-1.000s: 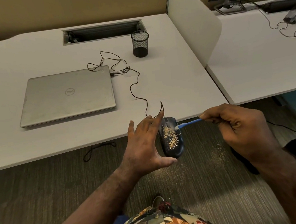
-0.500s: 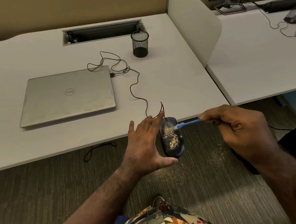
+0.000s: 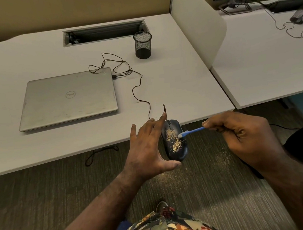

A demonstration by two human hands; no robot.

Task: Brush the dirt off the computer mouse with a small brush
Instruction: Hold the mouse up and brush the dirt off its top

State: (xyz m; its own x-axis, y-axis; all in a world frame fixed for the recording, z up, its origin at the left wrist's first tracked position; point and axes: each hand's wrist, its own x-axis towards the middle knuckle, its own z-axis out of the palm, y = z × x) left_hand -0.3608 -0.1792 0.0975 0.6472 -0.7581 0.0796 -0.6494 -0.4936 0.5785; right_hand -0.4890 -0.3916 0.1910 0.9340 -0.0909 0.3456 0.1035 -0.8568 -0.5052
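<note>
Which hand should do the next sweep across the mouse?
Right. The right hand already grips the blue brush, bristles on the dirt. The left hand is busy holding the mouse off the desk.

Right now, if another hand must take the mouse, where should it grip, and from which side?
Probably the mouse's bare right flank and rear end, approached from the right. The left hand covers its left side, dirt lies on top, and the cord exits the front.
</note>
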